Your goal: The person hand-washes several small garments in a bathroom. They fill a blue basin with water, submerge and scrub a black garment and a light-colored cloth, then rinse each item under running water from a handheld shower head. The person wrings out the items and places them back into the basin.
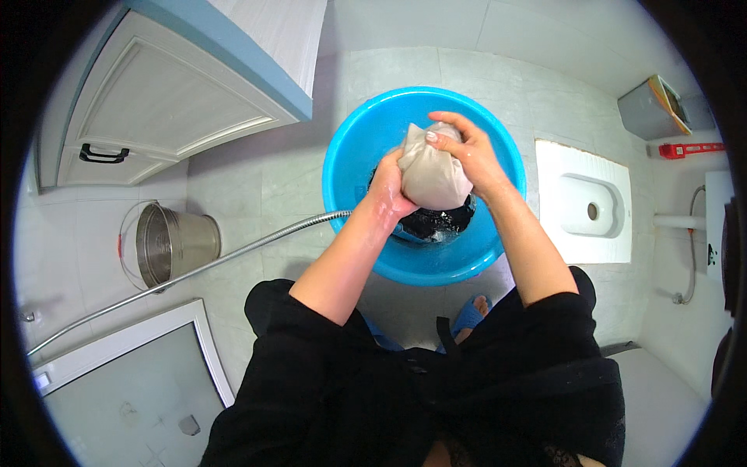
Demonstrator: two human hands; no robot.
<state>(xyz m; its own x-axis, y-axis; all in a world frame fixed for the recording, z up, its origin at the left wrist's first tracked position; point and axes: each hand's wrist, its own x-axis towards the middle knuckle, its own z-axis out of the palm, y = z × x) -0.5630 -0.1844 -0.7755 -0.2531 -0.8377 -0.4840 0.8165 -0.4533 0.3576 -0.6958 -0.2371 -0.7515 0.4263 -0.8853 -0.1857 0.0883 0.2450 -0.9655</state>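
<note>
A bundled, wet beige cloth [435, 178] is held between both hands above a large blue plastic basin [397, 262]. My left hand [393, 187] cups its left side and underside, water glistening on the wrist. My right hand [470, 152] grips the upper right side, thumb pressed on the cloth. Below them, dark wet material [443, 225] lies in the basin, partly hidden by the hands and the cloth. A flexible metal shower hose [280, 232] runs over the basin's left rim; its far end inside the basin is mostly hidden.
A metal bucket [195, 239] lies on its side at the left, by the hose. A cabinet [175, 99] juts in at the upper left. Right of the basin is a white squat toilet [592, 233], with a grey bin [648, 108] beyond. A framed glass door [140, 397] stands lower left.
</note>
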